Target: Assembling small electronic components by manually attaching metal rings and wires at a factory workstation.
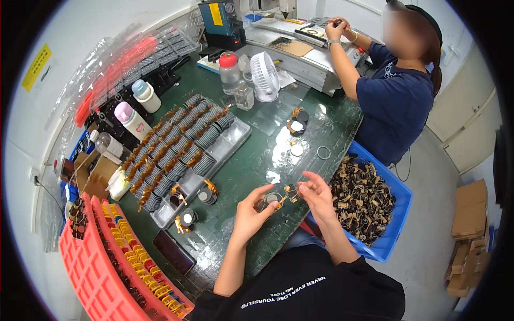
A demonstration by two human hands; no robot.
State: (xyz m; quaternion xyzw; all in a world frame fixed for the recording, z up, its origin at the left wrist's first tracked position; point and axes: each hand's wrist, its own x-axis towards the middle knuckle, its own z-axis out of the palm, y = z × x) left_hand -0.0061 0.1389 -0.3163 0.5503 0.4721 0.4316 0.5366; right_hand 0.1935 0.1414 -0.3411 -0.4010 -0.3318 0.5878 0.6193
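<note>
Above the green table's near edge, my left hand (250,213) pinches a round grey disc part (272,198) with an orange-brown tail between thumb and fingers. Close beside it, my right hand (317,197) holds a small dark square part with gold-coloured edges (290,192) in its fingertips. The two parts nearly meet, and I cannot tell whether they touch. Short stacks of similar discs (207,196) stand to the left, beside a clear plastic tray (227,140) filled with rows of grey discs with orange-brown tails. A loose ring (323,153) lies beyond my right hand.
At right, a blue bin (402,211) holds many small black-and-gold parts. Pink crates (88,267) and a phone (174,252) are at left. Bottles (229,72) and a white fan (264,77) stand farther back. A person in dark blue (393,101) works across the corner.
</note>
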